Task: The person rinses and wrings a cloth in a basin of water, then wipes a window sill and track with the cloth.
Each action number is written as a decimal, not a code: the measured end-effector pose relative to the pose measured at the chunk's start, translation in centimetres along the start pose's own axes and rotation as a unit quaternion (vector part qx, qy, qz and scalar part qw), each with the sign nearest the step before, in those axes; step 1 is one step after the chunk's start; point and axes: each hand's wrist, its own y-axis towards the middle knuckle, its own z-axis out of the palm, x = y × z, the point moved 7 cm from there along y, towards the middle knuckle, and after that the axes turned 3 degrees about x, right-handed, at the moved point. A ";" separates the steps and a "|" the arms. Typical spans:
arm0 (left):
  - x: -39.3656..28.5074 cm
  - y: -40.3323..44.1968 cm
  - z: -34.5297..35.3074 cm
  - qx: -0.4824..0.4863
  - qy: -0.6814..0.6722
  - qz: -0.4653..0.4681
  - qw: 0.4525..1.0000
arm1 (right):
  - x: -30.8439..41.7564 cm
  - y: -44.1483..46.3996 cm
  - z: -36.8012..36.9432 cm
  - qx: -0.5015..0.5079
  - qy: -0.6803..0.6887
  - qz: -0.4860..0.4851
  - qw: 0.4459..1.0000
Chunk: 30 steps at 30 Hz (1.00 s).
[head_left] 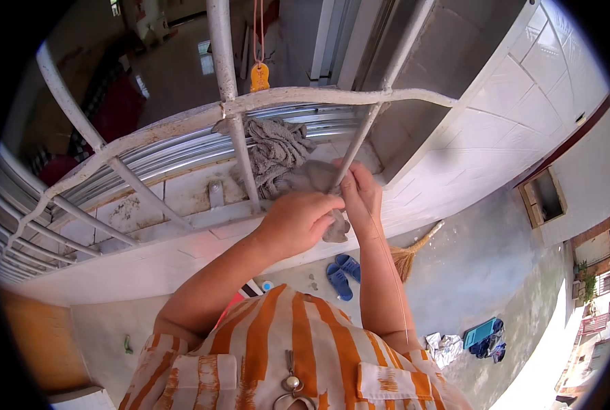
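Observation:
A thin, light grey cloth passes beside a white window bar, and its end hangs below my hands. My left hand is closed, thumb and fingers pinching this cloth just left of the bar. On the other side, my right hand is curled against the lower part of the bar, with the cloth at its fingers; its fingertips are partly hidden. A darker grey towel lies crumpled on the tiled sill behind the bars, right beside the light cloth. A thin line runs down along my right forearm.
A curved crossbar joins the window bars. An orange tag hangs from a cord inside. Below are blue slippers, a straw broom, and clothes near a teal board on the concrete floor.

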 end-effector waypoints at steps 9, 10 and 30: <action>3.5 5.4 -3.8 -0.236 -0.087 -0.099 0.963 | 1.4 -0.5 -0.3 -0.074 -0.017 -0.129 0.989; 4.6 6.2 -4.1 -0.254 -0.037 -0.136 0.957 | 1.5 -0.5 -0.3 -0.069 -0.019 -0.137 0.988; 11.9 14.1 -3.6 -0.088 0.264 -0.154 0.948 | 0.9 0.2 -1.4 0.074 0.094 -0.166 0.979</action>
